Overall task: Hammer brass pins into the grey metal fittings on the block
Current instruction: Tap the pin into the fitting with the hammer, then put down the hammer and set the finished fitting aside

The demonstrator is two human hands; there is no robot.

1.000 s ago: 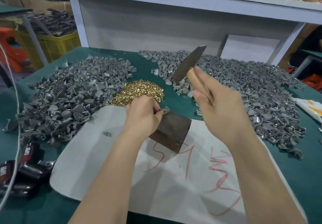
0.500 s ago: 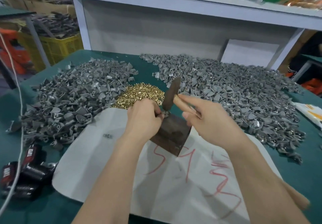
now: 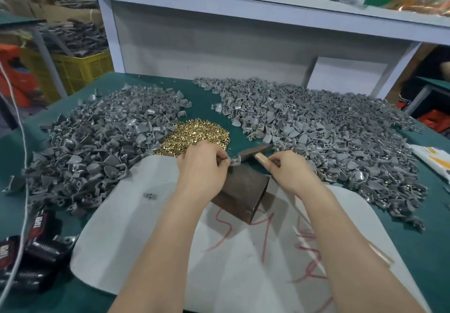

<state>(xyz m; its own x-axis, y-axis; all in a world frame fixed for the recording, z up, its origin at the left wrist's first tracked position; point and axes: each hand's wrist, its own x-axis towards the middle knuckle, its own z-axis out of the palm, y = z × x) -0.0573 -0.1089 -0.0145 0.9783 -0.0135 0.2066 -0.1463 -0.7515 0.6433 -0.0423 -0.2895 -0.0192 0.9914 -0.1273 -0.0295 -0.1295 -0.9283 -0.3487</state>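
Head view: at the centre of the frame, a person's left hand (image 3: 202,164) pinches a single grey fitting (image 3: 235,160) on the top edge of a dark, rusty block (image 3: 243,196), its grip closed tight on the piece. The right hand (image 3: 292,174), just right of centre, has its grip wrapped round the pale wooden handle of a hammer (image 3: 255,150), whose dark head sits low at the fitting; whether it touches cannot be told through the blur. The block stands on a white sheet (image 3: 151,239) scrawled with red marks, spread over a green counter (image 3: 426,239). Directly above the left hand lies a heap of brass pins (image 3: 194,135). A large pile of grey fittings (image 3: 97,157) fills the left of the frame, and a wider pile (image 3: 328,137) spreads across the right. One stray grey piece (image 3: 149,195) lies on the sheet left of the forearm. Black packets (image 3: 36,252) sit at lower left, crossed by a white cord (image 3: 22,191). A yellow crate (image 3: 80,69) stands at upper left, beside a white shelf (image 3: 243,8) running along the top.
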